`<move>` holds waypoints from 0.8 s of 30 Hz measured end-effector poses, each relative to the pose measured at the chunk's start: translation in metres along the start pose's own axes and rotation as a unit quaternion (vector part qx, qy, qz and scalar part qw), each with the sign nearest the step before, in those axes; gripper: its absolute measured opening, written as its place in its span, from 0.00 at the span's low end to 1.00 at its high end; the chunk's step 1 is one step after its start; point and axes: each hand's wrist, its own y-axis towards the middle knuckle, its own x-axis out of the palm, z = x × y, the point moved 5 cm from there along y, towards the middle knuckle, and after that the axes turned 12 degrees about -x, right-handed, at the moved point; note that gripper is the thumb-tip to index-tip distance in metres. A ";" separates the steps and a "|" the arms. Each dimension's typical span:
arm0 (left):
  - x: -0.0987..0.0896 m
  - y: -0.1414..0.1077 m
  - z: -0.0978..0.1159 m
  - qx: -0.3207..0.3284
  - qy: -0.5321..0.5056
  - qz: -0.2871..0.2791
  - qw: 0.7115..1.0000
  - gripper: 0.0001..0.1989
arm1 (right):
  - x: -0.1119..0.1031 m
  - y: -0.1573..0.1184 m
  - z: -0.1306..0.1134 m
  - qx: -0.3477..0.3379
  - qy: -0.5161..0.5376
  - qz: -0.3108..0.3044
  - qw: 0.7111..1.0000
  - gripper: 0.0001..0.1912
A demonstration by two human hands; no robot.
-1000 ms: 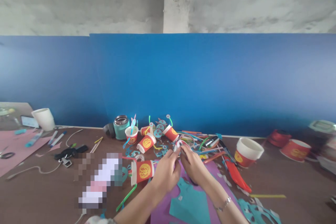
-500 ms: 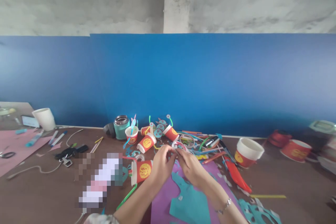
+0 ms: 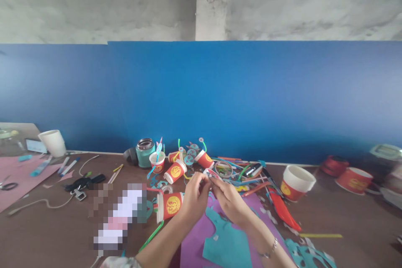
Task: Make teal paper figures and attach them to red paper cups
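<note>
My left hand (image 3: 195,197) and my right hand (image 3: 230,202) meet fingertip to fingertip over the desk, fingers pinched together. A small round piece with a pale rim and reddish inside (image 3: 211,172) shows at the fingertips; its kind is unclear, and the fingers hide most of what they grip. Beneath the hands lies a purple sheet (image 3: 196,243) bearing a cut teal sheet (image 3: 228,243). Beside my left hand, a red and white paper cup (image 3: 169,207) lies on its side. A bracelet circles my right wrist.
Several decorated paper cups (image 3: 175,171) and a teal thermos (image 3: 145,153) stand at the back. Straws and pens (image 3: 248,180) are heaped behind the hands. Stacked cups (image 3: 297,182) and a red-orange strip (image 3: 284,209) lie right. A blue partition (image 3: 220,100) borders the desk.
The hands stay almost in place, with small finger movements. The small round piece at the fingertips has shifted slightly left and turned.
</note>
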 end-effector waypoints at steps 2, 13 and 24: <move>-0.001 0.000 0.003 0.006 -0.004 0.001 1.000 0.07 | 0.002 0.000 0.004 0.006 0.044 0.016 0.999 0.15; -0.001 0.000 0.000 -0.048 -0.233 -0.027 0.971 0.11 | 0.011 0.000 0.022 0.092 0.227 0.092 0.965 0.13; 0.012 0.007 -0.022 -0.236 -0.511 -0.086 0.822 0.13 | -0.034 -0.022 0.066 0.195 -0.346 0.047 0.916 0.11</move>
